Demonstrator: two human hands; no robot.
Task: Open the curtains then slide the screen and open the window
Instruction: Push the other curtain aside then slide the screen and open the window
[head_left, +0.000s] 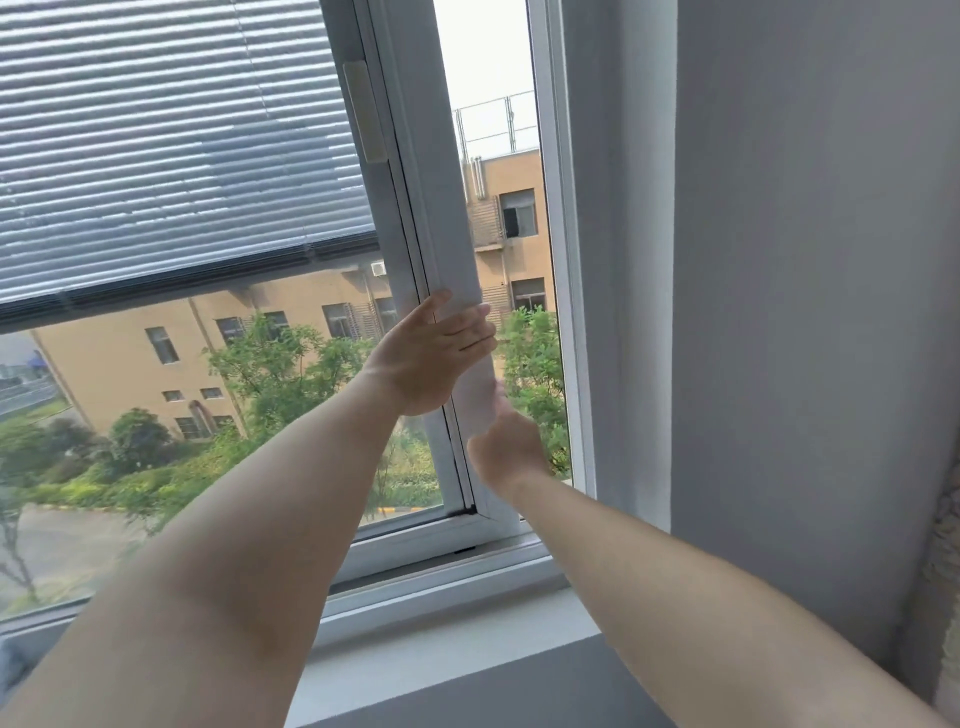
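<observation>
The white sliding window sash (441, 182) stands partly slid to the left, leaving an open gap (519, 249) between it and the right frame (561, 260). My left hand (431, 353) lies flat against the sash's vertical edge, fingers wrapped over it. My right hand (506, 447) grips the same edge lower down, from the open side. Behind the glass hangs a slatted blind (171, 135), raised about halfway. The curtain (945, 597) shows only as a patterned strip at the far right edge.
A white sill (447, 639) runs below the window. A grey wall (810, 260) flanks the opening on the right. Outside are tan buildings and green trees.
</observation>
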